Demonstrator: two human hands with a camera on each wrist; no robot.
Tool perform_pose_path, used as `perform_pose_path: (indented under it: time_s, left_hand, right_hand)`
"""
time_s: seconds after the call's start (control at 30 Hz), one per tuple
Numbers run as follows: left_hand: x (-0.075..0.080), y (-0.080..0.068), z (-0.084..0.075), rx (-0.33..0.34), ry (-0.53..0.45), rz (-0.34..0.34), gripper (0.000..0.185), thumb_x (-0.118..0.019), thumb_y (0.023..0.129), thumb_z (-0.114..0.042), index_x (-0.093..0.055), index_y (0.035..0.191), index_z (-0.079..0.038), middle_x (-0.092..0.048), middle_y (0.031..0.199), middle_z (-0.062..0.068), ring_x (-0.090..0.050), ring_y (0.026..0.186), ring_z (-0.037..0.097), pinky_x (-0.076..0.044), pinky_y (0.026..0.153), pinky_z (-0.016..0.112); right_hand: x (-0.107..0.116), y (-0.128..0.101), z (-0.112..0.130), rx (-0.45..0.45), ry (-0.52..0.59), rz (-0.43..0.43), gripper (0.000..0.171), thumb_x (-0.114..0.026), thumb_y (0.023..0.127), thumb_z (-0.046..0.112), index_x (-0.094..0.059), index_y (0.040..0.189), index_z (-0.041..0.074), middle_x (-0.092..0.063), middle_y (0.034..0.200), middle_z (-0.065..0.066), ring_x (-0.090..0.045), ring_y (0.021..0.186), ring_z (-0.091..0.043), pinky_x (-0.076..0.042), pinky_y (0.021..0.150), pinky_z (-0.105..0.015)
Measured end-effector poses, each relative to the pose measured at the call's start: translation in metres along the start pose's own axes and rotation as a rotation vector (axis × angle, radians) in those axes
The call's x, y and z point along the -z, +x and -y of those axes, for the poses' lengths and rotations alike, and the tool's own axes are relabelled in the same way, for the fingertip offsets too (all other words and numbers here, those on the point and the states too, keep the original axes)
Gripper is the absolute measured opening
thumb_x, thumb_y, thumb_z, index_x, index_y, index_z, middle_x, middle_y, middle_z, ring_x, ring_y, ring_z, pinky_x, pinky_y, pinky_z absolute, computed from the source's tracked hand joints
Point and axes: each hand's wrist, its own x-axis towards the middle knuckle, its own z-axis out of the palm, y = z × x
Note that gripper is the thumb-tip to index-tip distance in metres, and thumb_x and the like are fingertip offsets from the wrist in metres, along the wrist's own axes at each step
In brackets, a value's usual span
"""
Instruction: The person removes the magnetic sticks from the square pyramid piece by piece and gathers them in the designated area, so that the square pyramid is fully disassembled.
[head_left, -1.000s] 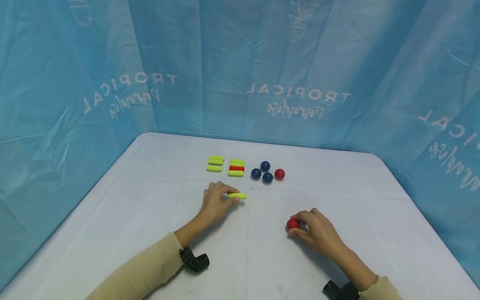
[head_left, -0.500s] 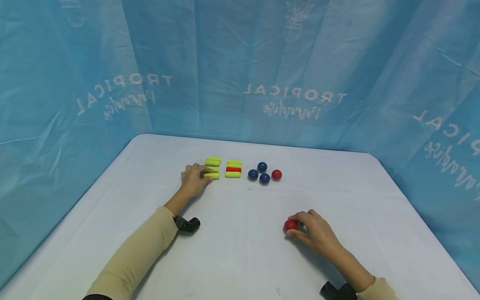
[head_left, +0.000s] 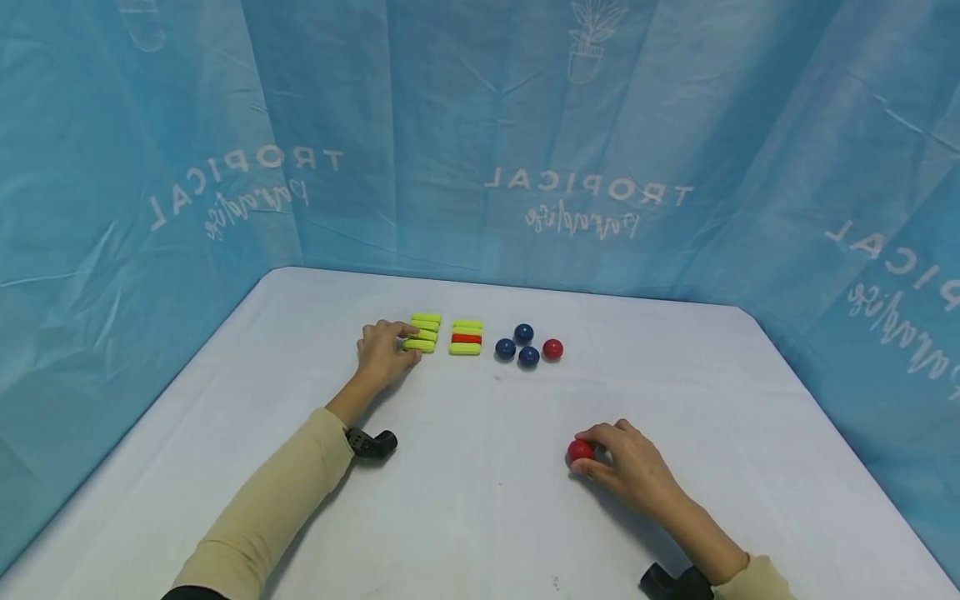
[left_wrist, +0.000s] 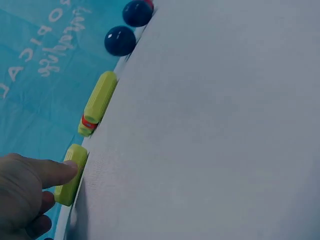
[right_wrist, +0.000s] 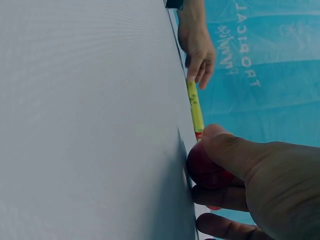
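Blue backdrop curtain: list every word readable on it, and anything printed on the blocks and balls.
"TROPICAL": white capitals on the blue curtain, repeated at left, centre and, cut off by the frame, right.
Cursive line beneath each: too blurred to read surely.
Yellow blocks, blue balls, red ball: no print visible.

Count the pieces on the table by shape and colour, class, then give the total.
Yellow bars: 7, four in the left stack, three in the right stack
Red bars: 1
Blue balls: 3
Red balls: 2, one of them under the right hand
Total: 13
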Motion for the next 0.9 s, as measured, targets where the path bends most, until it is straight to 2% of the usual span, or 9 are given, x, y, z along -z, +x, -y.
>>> perform_pose_path:
  time_s: [0.1, 0.17, 0.3, 0.43, 0.57, 0.7, 0.9]
  left_hand:
    - [0.005, -0.017, -0.003, -0.005, -0.052, 0.016, 0.047, -0.07, 0.084, -0.022, -0.055, 0.127, -0.012, -0.052, 0.119, 0.011, -0.036, 0.117, 0.03, -0.026, 0.098, 0.048]
    - [0.008, -0.034, -0.009, -0.019, -0.108, 0.045, 0.051, -0.07, 0.084, -0.023, -0.053, 0.13, -0.012, -0.053, 0.121, 0.01, -0.036, 0.117, 0.028, -0.028, 0.097, 0.048]
    - [0.009, -0.081, -0.025, -0.066, -0.205, 0.141, 0.049, -0.07, 0.084, -0.029, -0.057, 0.128, -0.014, -0.055, 0.126, 0.008, -0.04, 0.119, 0.026, -0.032, 0.099, 0.05]
    - [0.006, -0.127, -0.04, -0.122, -0.252, 0.228, 0.043, -0.071, 0.082, -0.035, -0.063, 0.121, -0.019, -0.058, 0.124, 0.001, -0.044, 0.118, 0.021, -0.029, 0.103, 0.053]
    - [0.0, -0.162, -0.046, -0.225, -0.273, 0.228, 0.037, -0.073, 0.08, -0.035, -0.066, 0.113, -0.021, -0.063, 0.114, -0.009, -0.046, 0.11, 0.013, -0.029, 0.098, 0.047]
    - [-0.006, -0.182, -0.048, -0.315, -0.27, 0.189, 0.033, -0.075, 0.078, -0.031, -0.066, 0.108, -0.021, -0.063, 0.11, -0.014, -0.045, 0.108, 0.009, -0.027, 0.093, 0.04]
    - [-0.01, -0.19, -0.05, -0.414, -0.165, 0.148, 0.031, -0.076, 0.075, -0.03, -0.067, 0.103, -0.022, -0.061, 0.106, -0.012, -0.045, 0.109, 0.01, -0.028, 0.094, 0.043]
  right_hand:
    - [0.0, 0.0, 0.001, -0.005, 0.008, 0.01, 0.04, -0.08, 0.069, 0.037, -0.069, 0.102, 0.017, -0.067, 0.091, 0.009, -0.05, 0.078, -0.005, -0.049, 0.075, -0.028]
    - [0.0, 0.0, 0.001, -0.008, 0.017, 0.017, 0.04, -0.08, 0.069, 0.037, -0.069, 0.102, 0.017, -0.067, 0.09, 0.009, -0.049, 0.078, -0.006, -0.045, 0.067, -0.023]
    - [0.001, 0.0, 0.001, -0.012, 0.028, 0.022, 0.039, -0.08, 0.069, 0.035, -0.069, 0.102, 0.017, -0.066, 0.09, 0.009, -0.049, 0.079, -0.006, -0.042, 0.064, -0.02]
    - [0.001, 0.001, 0.001, -0.011, 0.038, 0.023, 0.038, -0.08, 0.07, 0.034, -0.069, 0.103, 0.017, -0.065, 0.09, 0.009, -0.049, 0.079, -0.006, -0.043, 0.064, -0.021]
    - [0.0, 0.001, 0.001, -0.016, 0.051, 0.025, 0.039, -0.08, 0.07, 0.034, -0.069, 0.103, 0.018, -0.064, 0.089, 0.01, -0.049, 0.08, -0.006, -0.044, 0.065, -0.021]
    - [-0.001, 0.004, 0.001, -0.023, 0.076, 0.042, 0.038, -0.079, 0.072, 0.035, -0.068, 0.105, 0.019, -0.064, 0.09, 0.01, -0.049, 0.082, -0.007, -0.045, 0.068, -0.022]
    - [0.0, 0.019, -0.001, -0.118, 0.181, 0.124, 0.041, -0.077, 0.076, 0.033, -0.066, 0.112, 0.019, -0.064, 0.098, 0.006, -0.051, 0.089, -0.011, -0.047, 0.074, -0.026]
